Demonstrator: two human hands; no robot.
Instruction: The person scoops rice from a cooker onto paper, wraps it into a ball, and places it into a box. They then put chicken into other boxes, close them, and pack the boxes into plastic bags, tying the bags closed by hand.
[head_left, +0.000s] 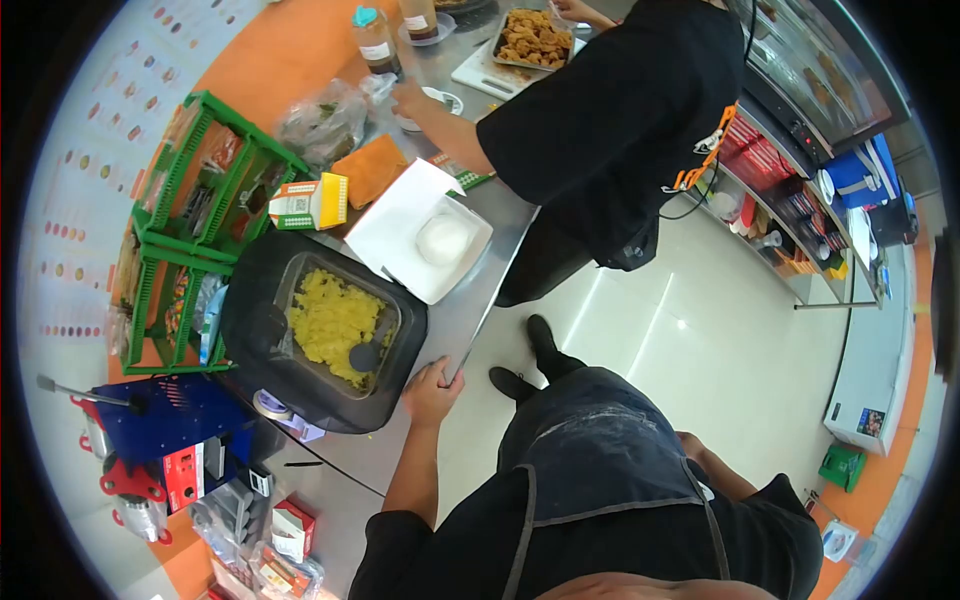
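My left hand (432,390) rests on the edge of the metal table (468,285), fingers partly spread and holding no loose object. Close to it stands a black rice cooker or warmer (375,415) with a clear window, through which yellow rice-like food (335,325) shows. My right hand (688,442) is down by my hip at the apron (610,440); its fingers are mostly hidden. An open white box (390,225) with a round white item (443,240) in it sits past the cooker, near the table edge.
A co-worker in black (620,110) stands at the table, arms reaching over it. Fried food fills a tray (535,38). Green baskets (205,175), a sauce bottle (375,45) and an orange-green carton (310,203) line the table. Shelves (775,190) stand across the tiled floor.
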